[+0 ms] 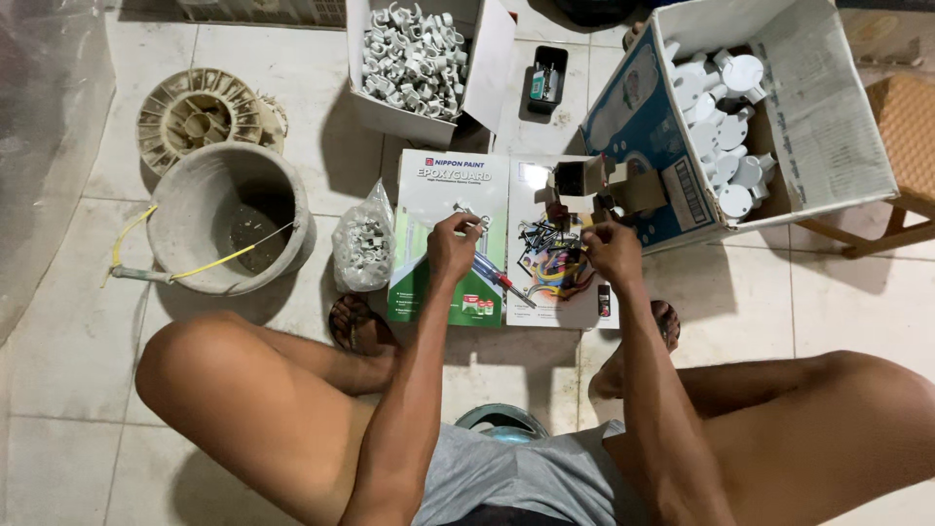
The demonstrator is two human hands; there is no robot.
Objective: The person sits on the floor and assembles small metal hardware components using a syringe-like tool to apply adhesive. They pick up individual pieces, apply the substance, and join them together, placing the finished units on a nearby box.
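Note:
My left hand (452,248) pinches a small white plastic clip (474,218) above an open glossy brochure (434,200) spread on the tiled floor. My right hand (614,251) hovers over a pile of dark nails (545,237) on the brochure's right page, fingers closed as if pinching one; what it holds is too small to tell. A red-handled screwdriver (499,279) lies between my hands. A small open cardboard box (582,182) stands just beyond the nails.
A carton of white clips (413,58) and a clear bag of clips (362,248) lie ahead left. At right, a big box of round white fittings (726,117). A grey bucket (200,209), a plastic spool (200,112), a wooden stool (901,166). My knees flank the brochure.

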